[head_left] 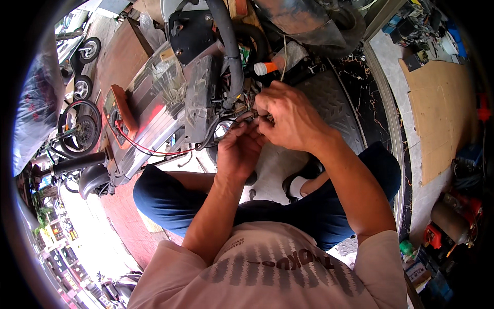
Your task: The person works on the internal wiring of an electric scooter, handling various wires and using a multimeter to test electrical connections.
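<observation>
My two hands meet in front of a partly stripped motorbike or scooter frame, close to a bundle of wires [244, 101]. My left hand [241, 150] is palm up, its fingers curled and pinching at the end of a dark wire [242, 119]. From the right, my right hand [292, 117] comes in with thumb and fingers pinched together against the left fingertips. What sits between the right fingers is too small and hidden to name. A thick black frame tube [231, 46] rises just behind the wires, and a dark grey box-like part [201, 100] stands left of them.
A red wire [154, 153] runs left past an orange light unit [123, 110]. An orange-and-white bottle [265, 68] lies beyond my right hand. A ridged black mat [329, 103] and flattened cardboard [442, 113] lie to the right. Tools and a cylinder [450, 220] crowd the right edge.
</observation>
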